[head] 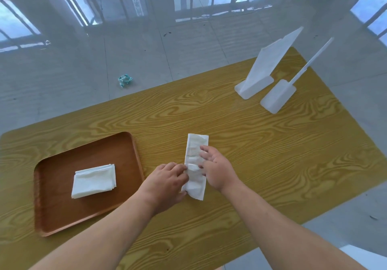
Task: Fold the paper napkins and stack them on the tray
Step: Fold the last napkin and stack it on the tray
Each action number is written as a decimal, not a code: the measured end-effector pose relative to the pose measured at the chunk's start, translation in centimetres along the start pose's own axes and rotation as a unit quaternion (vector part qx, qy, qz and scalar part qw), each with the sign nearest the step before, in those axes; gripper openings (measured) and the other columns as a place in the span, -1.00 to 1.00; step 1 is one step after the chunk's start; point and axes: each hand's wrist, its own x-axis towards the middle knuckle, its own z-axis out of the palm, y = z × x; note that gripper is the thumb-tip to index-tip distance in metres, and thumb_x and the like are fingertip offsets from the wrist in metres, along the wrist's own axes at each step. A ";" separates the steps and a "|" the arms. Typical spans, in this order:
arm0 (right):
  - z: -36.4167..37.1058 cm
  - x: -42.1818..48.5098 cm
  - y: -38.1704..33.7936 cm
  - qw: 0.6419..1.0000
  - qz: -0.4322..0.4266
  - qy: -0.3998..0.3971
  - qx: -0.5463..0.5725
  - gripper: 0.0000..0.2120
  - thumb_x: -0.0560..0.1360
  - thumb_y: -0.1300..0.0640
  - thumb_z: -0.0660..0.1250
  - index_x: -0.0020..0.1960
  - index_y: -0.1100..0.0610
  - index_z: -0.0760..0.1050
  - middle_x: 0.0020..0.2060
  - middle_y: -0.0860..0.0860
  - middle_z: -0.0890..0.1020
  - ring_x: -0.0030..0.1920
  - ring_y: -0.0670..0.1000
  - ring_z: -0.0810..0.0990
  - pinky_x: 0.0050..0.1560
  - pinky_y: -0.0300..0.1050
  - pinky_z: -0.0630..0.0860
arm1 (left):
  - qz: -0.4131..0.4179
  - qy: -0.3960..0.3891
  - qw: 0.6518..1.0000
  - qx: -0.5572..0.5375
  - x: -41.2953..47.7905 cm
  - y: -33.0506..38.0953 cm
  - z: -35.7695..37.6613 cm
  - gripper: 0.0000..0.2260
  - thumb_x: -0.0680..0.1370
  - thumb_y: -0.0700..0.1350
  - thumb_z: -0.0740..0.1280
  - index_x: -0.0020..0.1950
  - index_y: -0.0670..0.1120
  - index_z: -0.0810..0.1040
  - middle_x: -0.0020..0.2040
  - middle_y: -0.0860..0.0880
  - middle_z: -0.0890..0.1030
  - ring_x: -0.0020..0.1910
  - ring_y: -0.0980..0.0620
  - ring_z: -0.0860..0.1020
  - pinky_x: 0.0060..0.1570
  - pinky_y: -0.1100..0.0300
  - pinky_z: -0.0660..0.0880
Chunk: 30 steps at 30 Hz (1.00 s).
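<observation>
A white paper napkin [195,150], folded into a long narrow strip, lies on the wooden table [272,144] just right of the brown tray [62,213]. My left hand [167,184] pinches the strip's left edge near its lower half. My right hand [215,168] rests flat on the strip's right side, fingers spread and pressing down. A small stack of folded white napkins [94,180] sits in the middle of the tray.
Two white plastic stands [254,85] [278,96] sit at the table's far right corner, one holding an upright sheet. A crumpled teal wrapper [125,80] lies on the tiled floor beyond the table's far edge.
</observation>
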 end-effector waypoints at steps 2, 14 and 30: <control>-0.7 -0.2 0.4 0.997 -0.014 0.044 -0.059 -0.60 0.53 0.20 0.16 0.30 -0.06 0.51 0.20 -0.12 0.63 0.17 -0.05 0.62 0.17 -0.03 0.58 | -0.001 -0.008 1.000 0.015 0.3 0.3 0.0 -0.67 0.60 0.10 0.26 0.29 -0.02 0.56 0.43 -0.05 0.50 0.32 -0.09 0.48 0.30 -0.04 0.43; -1.9 -1.8 1.6 0.960 -0.092 0.155 -0.213 -0.62 0.55 0.25 0.19 0.31 -0.01 0.49 0.07 -0.12 0.55 -0.03 -0.14 0.55 0.02 -0.02 0.56 | -0.259 0.091 0.900 -0.339 2.0 0.3 -2.9 -0.84 0.53 0.22 0.24 -0.07 0.16 0.47 -0.16 0.17 0.61 -0.28 0.16 0.56 -0.31 0.10 0.53; 1.2 -0.4 1.0 0.958 -0.088 0.111 -0.251 -0.53 0.55 0.13 0.25 0.45 0.06 0.39 0.16 0.01 0.62 0.15 0.03 0.58 0.19 -0.02 0.51 | -0.165 0.011 0.985 -0.052 1.5 -0.4 0.3 -0.48 0.60 0.20 0.21 0.51 0.03 0.33 0.55 -0.03 0.32 0.47 -0.07 0.29 0.39 -0.04 0.36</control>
